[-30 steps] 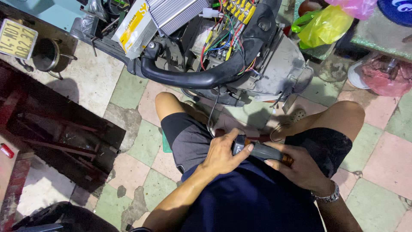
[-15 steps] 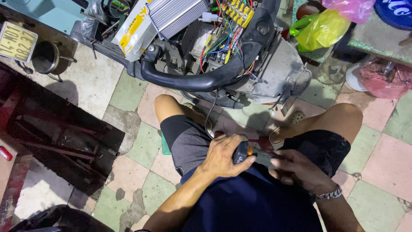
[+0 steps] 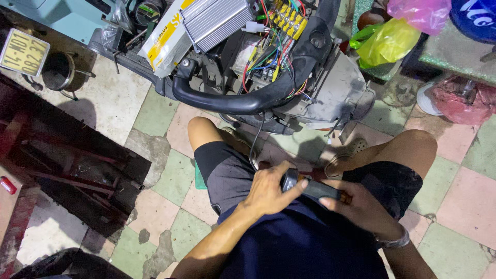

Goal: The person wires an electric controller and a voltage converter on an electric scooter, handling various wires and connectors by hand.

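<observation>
Holding one black handlebar grip [image 3: 310,187], your left hand [image 3: 268,192] and right hand [image 3: 361,209] both clamp it.
Two plastic bags, yellow [image 3: 385,44] and pink [image 3: 421,14], lie at 1 o'clock; one yellow plate [image 3: 21,52] at 10 o'clock.

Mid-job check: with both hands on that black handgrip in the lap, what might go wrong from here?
1. The cable from the handgrip runs up to the open scooter; tugging may strain it.
2. Exposed coloured wires sit close above the knees and could snag.
3. The left hand and right hand grip opposite ends; twisting might slip.

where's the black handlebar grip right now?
Head view, lower centre: the black handlebar grip sits over the person's lap, held between the left hand and the right hand, below the opened scooter.
</observation>
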